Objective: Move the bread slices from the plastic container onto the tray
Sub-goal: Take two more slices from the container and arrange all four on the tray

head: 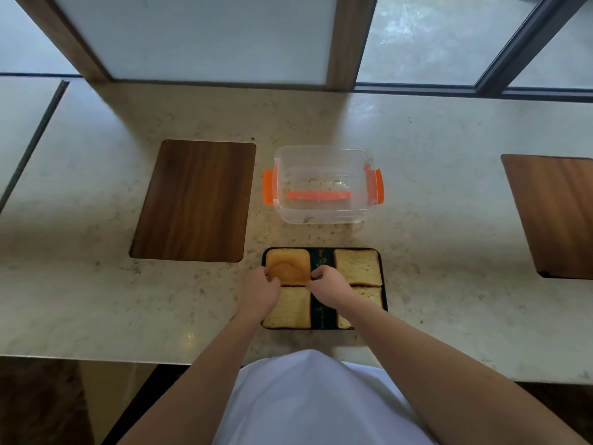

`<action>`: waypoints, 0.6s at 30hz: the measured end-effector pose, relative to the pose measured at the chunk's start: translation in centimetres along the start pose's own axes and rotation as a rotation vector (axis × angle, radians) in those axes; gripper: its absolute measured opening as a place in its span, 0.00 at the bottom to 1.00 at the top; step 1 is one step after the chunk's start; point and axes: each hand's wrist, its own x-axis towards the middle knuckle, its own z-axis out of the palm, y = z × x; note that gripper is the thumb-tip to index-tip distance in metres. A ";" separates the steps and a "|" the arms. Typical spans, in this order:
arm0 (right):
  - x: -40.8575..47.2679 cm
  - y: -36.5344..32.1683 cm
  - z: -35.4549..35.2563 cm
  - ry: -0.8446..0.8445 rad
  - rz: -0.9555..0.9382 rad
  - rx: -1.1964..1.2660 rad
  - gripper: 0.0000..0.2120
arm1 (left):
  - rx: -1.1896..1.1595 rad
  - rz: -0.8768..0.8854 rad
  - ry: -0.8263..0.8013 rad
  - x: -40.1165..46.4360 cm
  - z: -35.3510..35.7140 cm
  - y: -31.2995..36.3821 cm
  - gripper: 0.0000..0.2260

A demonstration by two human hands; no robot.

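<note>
Both hands, left hand [261, 284] and right hand [327, 281], pinch the crust slice [287, 264] on the tray [322, 256]; container [324, 184] looks empty. Squeeze harder and it may tear.

I saw a pale speckled stone surface [433, 175] with two dark wood panels set into it, one at left [195, 200], one at far right [555, 216]. Beyond it stood frosted panes in wooden frames [345, 40], daylight glaring through.
</note>
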 end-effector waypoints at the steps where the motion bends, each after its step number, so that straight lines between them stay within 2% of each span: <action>1: -0.1 0.2 -0.1 0.010 0.000 -0.002 0.20 | -0.008 0.010 0.007 0.1 0.1 -0.1 0.05; 2: -0.1 0.4 -0.2 0.018 -0.001 -0.004 0.20 | -0.014 0.006 0.004 0.1 0.1 0.0 0.10; 3: -0.1 0.6 -0.4 0.022 -0.003 -0.003 0.19 | -0.013 0.020 0.003 0.2 0.2 0.0 0.10; 5: -0.1 0.8 -0.8 0.017 0.001 0.007 0.17 | -0.003 0.022 -0.011 0.1 0.2 0.3 0.04; 10: -0.2 1.0 -1.0 0.006 0.014 0.033 0.15 | 0.023 0.005 -0.002 -0.2 1.0 0.7 0.17; 18: -0.7 1.0 -1.7 0.009 0.031 0.074 0.14 | 0.055 0.046 -0.011 -0.4 1.4 1.3 0.17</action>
